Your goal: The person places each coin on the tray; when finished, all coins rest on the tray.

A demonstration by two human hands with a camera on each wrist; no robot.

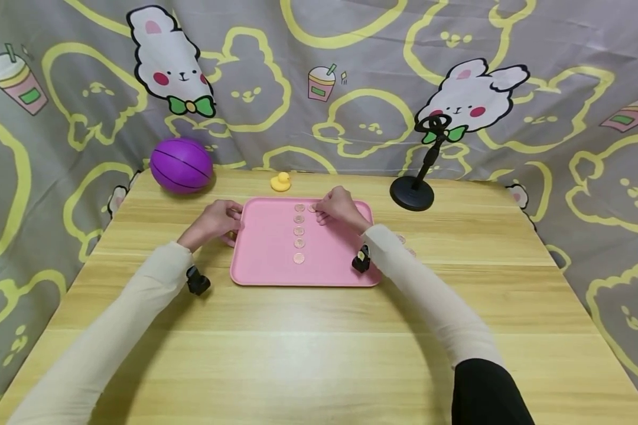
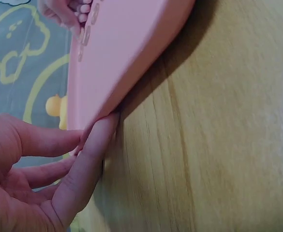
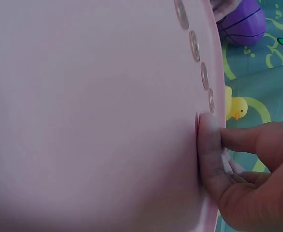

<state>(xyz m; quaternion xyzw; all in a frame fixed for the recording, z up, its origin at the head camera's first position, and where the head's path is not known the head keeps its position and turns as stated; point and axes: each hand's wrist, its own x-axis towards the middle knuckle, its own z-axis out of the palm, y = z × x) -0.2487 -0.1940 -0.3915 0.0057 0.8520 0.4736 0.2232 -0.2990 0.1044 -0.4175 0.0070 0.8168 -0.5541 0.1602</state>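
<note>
A pink tray [image 1: 266, 260] lies in the middle of the wooden table. A column of several coins [image 1: 299, 231] runs down the tray's centre, and the same coins [image 3: 194, 46] show in the right wrist view. My right hand [image 1: 320, 211] reaches to the tray's far edge. Its straight index finger [image 3: 210, 154] presses on one more coin [image 3: 197, 121], beside the top of the column. My left hand [image 1: 233, 227] rests at the tray's left rim [image 2: 90, 111], with straight fingertips [image 2: 105, 128] touching the edge. It holds nothing.
A purple ball [image 1: 181, 165] sits at the back left and a yellow rubber duck [image 1: 280, 182] behind the tray. A black stand [image 1: 412, 192] is at the back right. Two loose coins [image 1: 402, 239] lie on the table right of the tray. A patterned cloth backs the table.
</note>
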